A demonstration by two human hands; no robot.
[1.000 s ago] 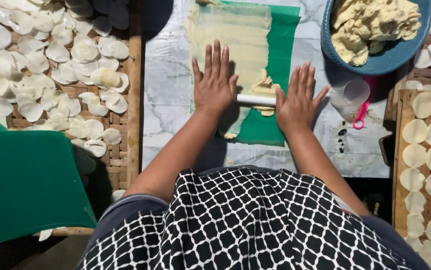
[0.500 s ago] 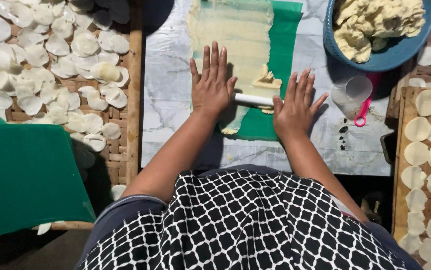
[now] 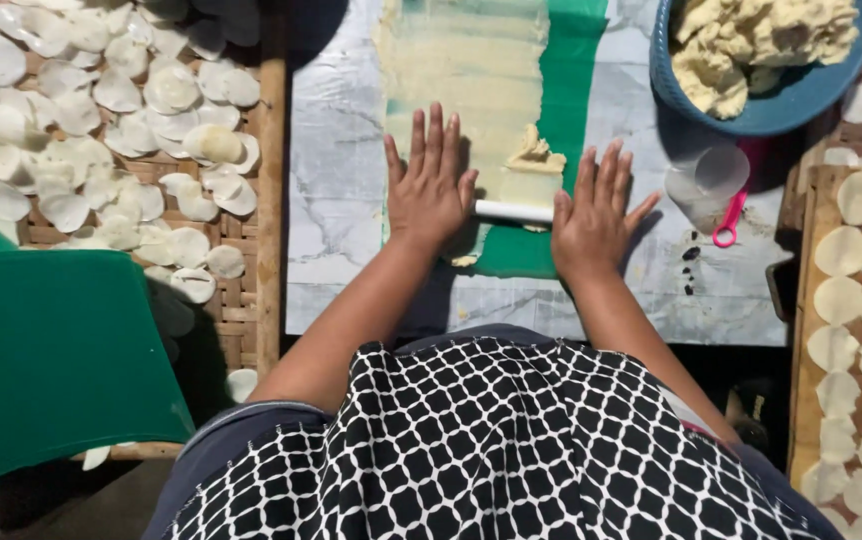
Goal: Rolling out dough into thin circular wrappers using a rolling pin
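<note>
Green plastic sheet (image 3: 561, 120) lies on the marbled table (image 3: 331, 200), and a long pale strip of dough (image 3: 471, 80) lies on it, running away from the person; a thin white roller (image 3: 513, 211) lies across the near end of the strip; the left hand (image 3: 429, 190) rests flat, fingers spread, on the roller's left end, and the right hand (image 3: 591, 215) lies flat in the same way on its right end; neither hand is clenched or gripping, both press open-palmed from above; a small rumpled lump of dough (image 3: 534, 152) sits on the strip just beyond the roller; the step in hand looks like rolling the strip thin, and the next push seems to call for even pressure from both palms so the roller runs straight over the lump without dragging the sheet; counted: one roller, one sheet, one strip, two hands at work; one blue bowl (image 3: 786, 100) of raw dough at far right; one clear cup (image 3: 706, 180) and one pink ring-shaped tool (image 3: 728, 222) just below the bowl; one woven tray (image 3: 251, 300) on the left with dozens of dough rounds (image 3: 101, 150), too many and too overlapped to count; one tray (image 3: 803, 300) on the right with about a dozen and a half flat discs (image 3: 861, 300) in view; one green board (image 3: 51, 350) at near left.
</note>
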